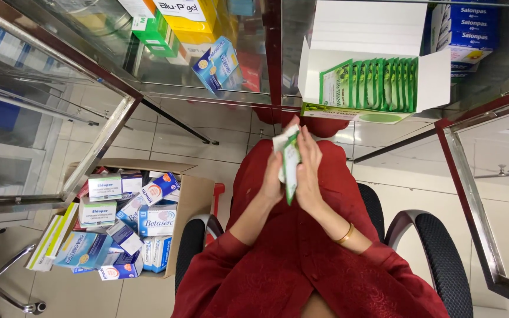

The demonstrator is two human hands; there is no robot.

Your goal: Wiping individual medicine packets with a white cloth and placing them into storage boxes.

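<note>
My left hand (272, 176) and my right hand (309, 171) are pressed together over my lap around a small stack of green and white sachets (289, 158). Both hands grip the stack, which stands roughly upright between the palms. Just beyond them, on the glass counter, an open white carton (434, 76) holds a row of the same green sachets (367, 84) standing on edge. I sit in a red garment on a black office chair (437, 247).
A cardboard box (192, 197) full of several blue and white medicine boxes stands on the tiled floor at my left. More medicine boxes show under the glass counter top (207, 88). A metal-framed glass cabinet (42, 118) is at far left, another glass edge (472, 194) at right.
</note>
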